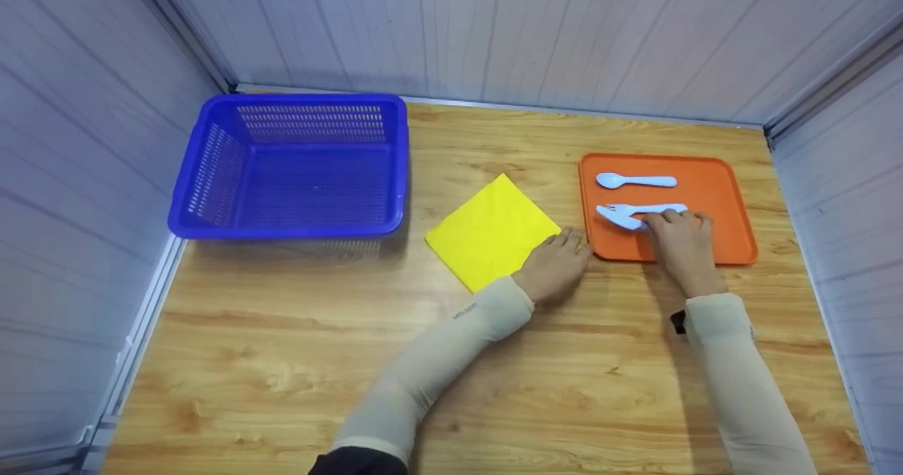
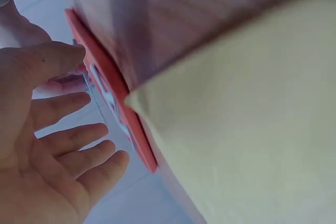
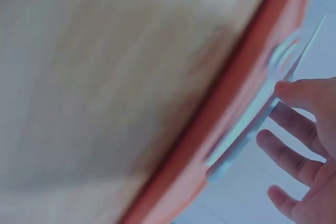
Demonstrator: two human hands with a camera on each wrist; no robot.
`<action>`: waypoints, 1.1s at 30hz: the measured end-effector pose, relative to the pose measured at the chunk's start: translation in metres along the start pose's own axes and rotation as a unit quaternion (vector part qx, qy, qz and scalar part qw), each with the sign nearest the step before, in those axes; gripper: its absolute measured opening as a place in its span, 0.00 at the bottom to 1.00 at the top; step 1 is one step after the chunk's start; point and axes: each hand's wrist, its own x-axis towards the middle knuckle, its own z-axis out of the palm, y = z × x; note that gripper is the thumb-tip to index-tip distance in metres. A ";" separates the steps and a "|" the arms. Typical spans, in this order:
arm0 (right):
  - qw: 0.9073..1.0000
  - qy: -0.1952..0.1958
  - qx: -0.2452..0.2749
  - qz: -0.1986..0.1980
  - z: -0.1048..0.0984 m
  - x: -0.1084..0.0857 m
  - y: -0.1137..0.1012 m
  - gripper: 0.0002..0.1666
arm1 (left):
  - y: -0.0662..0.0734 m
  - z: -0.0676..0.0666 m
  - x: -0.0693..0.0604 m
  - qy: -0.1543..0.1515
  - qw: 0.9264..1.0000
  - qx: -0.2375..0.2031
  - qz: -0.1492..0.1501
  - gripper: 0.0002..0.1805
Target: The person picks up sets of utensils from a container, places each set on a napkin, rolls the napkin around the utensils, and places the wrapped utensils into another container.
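Observation:
My right hand (image 1: 683,249) pinches a white plastic knife (image 1: 618,218) between thumb and forefinger, tilted above the orange tray (image 1: 714,189). Partly behind the knife lies a white fork (image 1: 656,208) on the tray, and farther back a white spoon (image 1: 640,181). In the right wrist view the knife (image 3: 311,45) angles up from the fingertips. My left hand (image 1: 556,265) is between the tray's left edge and a folded yellow napkin (image 1: 487,228), near the napkin's right corner. The left wrist view shows its fingers (image 2: 79,137) spread and holding nothing.
A blue slatted plastic basket (image 1: 289,233) stands at the back left of the wooden table (image 1: 303,362). Pale panel walls (image 1: 458,30) close off the back and both sides. The tray sits near the right wall.

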 end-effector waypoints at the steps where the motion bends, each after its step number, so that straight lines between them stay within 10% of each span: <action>1: 1.000 0.009 0.004 -0.005 -0.001 0.003 -0.003 0.06 | -0.005 -0.001 -0.003 0.005 1.000 -0.001 -0.006 0.23; 12: 0.997 0.037 0.041 -0.062 0.001 0.044 -0.061 0.06 | -0.073 0.002 -0.064 0.075 0.994 -0.033 -0.077 0.22; 18: 0.993 -0.027 0.119 -0.005 0.006 0.070 -0.103 0.09 | -0.105 0.007 -0.100 0.065 0.985 -0.084 -0.135 0.24; 27: 0.967 -0.122 0.183 0.130 0.030 0.106 -0.169 0.12 | -0.115 0.019 -0.121 0.038 0.982 -0.101 -0.153 0.22; 33: 0.959 -0.123 0.208 0.146 0.049 0.119 -0.199 0.12 | -0.116 0.022 -0.125 0.020 0.980 -0.119 -0.161 0.20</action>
